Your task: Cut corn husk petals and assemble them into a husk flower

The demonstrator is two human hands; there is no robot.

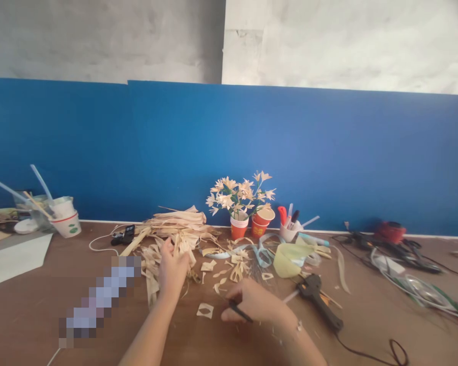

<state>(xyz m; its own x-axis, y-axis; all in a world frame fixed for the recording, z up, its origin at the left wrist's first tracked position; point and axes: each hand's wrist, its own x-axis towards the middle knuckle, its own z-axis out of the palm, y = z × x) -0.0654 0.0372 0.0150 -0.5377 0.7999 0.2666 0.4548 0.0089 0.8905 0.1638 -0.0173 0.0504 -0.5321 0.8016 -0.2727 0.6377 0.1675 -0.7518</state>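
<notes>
My left hand point(173, 267) is at the front of a heap of dried, pale husks point(179, 221), its thumb and fingers closed around a husk strip. My right hand point(254, 302) hovers low over the table, slightly blurred, its fingers curled round a slim dark tool point(240, 311) whose kind I cannot make out. Left of that hand lies a square husk scrap point(205, 310) with a hole cut in it. Small cut pieces point(238, 269) are scattered between the hands and the cups. Pale husk flowers point(238, 193) stand in stacked red paper cups point(239, 227).
A black glue gun point(320, 300) with its cord lies right of my right hand. Behind it are a yellow ribbon roll point(290, 260) and a cup of pens and tools point(289, 233). Tangled cables point(416, 284) lie far right. White cups point(66, 223) and paper point(17, 259) are left.
</notes>
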